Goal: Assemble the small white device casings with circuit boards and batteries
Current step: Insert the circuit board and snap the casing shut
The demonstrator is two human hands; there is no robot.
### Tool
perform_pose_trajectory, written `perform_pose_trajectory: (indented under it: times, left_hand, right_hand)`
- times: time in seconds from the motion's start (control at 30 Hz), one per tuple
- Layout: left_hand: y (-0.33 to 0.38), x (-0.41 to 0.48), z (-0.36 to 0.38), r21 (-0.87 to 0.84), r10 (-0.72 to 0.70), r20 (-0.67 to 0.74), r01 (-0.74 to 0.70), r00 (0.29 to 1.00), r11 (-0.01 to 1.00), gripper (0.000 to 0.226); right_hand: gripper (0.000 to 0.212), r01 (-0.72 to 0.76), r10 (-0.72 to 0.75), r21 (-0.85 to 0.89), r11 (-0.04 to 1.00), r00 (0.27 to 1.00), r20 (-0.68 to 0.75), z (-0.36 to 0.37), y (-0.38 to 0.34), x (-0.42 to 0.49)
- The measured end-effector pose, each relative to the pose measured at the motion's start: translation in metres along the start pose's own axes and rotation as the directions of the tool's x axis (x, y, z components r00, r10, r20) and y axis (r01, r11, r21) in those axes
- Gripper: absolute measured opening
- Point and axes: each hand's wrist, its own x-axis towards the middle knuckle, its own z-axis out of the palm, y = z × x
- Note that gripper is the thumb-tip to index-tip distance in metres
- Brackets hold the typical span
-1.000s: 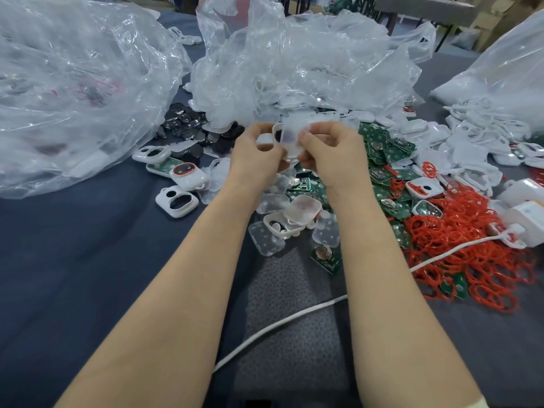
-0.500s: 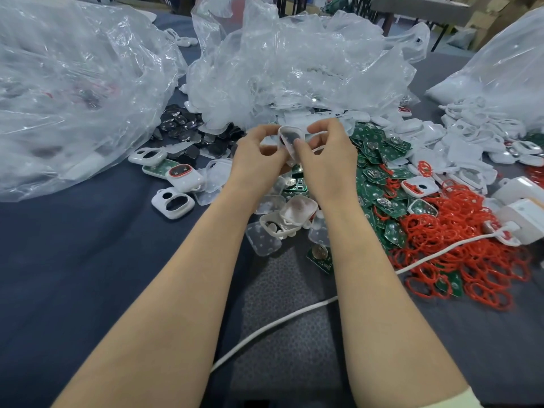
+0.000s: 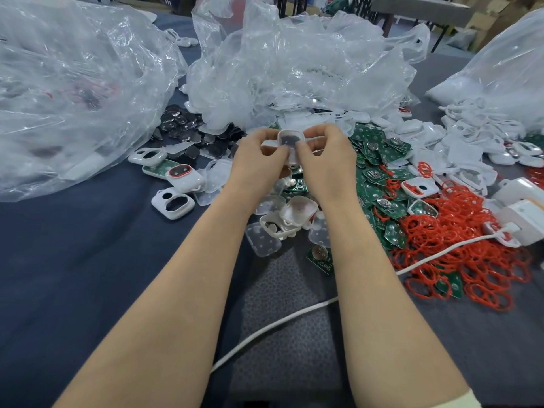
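Observation:
Both hands meet above the middle of the table on one small white casing [image 3: 290,141] with a dark insert showing inside it. My left hand [image 3: 259,160] pinches its left side and my right hand [image 3: 326,160] pinches its right side, thumbs on its near face. Below the hands lie green circuit boards [image 3: 374,175], translucent covers [image 3: 262,240] and an open white casing [image 3: 297,213]. An assembled casing with a red ring [image 3: 184,176] and an empty white front shell [image 3: 173,203] lie to the left. Dark round parts [image 3: 182,128] are heaped behind them.
Big clear plastic bags [image 3: 73,92] fill the left and back [image 3: 294,63]. Red rubber rings [image 3: 459,245] pile up on the right, beside white casings [image 3: 471,134] and a white box [image 3: 524,219]. A white cable [image 3: 279,322] crosses the dark blue cloth [image 3: 88,260] between my forearms.
The casing has been turned in my fingers, so its dark inside now faces me. Both hands shifted slightly left and stayed together on it.

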Motion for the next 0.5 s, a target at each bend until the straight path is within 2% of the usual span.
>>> perform_pose_trajectory:
  times: [0.3, 0.5]
  left_hand:
    - [0.0016, -0.0019, -0.0001, 0.096, 0.008, -0.015, -0.007, 1.000, 0.995, 0.012]
    - [0.0001, 0.0015, -0.0016, 0.139, 0.040, -0.036, -0.035, 0.999, 0.990, 0.015]
  right_hand:
    - [0.006, -0.040, 0.039, 0.028, 0.999, 0.999, 0.035, 0.0005, 0.0013, 0.0001]
    - [0.008, -0.075, 0.070, 0.064, 0.995, 0.995, 0.077, -0.0001, -0.0023, 0.0003]
